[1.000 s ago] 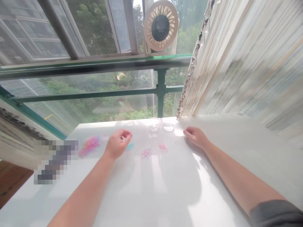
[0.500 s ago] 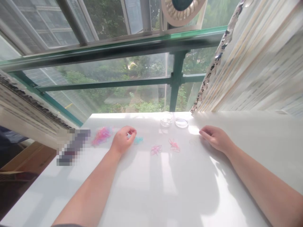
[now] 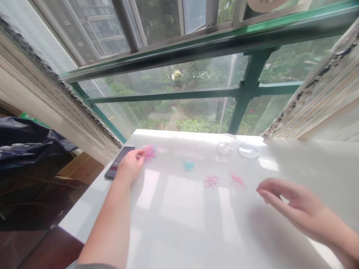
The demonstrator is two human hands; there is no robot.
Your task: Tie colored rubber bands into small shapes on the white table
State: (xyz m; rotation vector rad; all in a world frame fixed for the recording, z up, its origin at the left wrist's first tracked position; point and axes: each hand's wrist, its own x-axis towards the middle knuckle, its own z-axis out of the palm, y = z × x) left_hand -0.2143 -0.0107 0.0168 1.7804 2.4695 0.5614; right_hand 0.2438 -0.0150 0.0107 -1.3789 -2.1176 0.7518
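Your left hand (image 3: 130,163) is at the edge of the mixed pile (image 3: 152,151) of thin, band-like pieces, which lies at the far left part of the white tabletop (image 3: 179,231). Its fingers are bent and the tips come near together; whether they already pinch a piece, I cannot tell. Your right hand (image 3: 294,198) is held above the tabletop, to the right of the small groups, with thumb and forefinger tips close to each other. Whether something thin is between them, I also cannot tell.

For a clean pick, it seems best that you take one piece by its outer edge and lift slowly, because the pieces look tangled and a neighbour could come with it. Keep your left wrist high, since the phone (image 3: 111,170) lies just beside the pile and partly behind your hand in this view.

The blue group (image 3: 188,166), the lilac group (image 3: 212,181) and the pink group (image 3: 238,181) lie apart from one another, toward the middle. Carry your hand above them, not through them, so that the colours do not mix. The clear round container (image 3: 225,152) and the clear disc (image 3: 248,151) stand behind these groups; they are hard to see in this glare, so please give them room.
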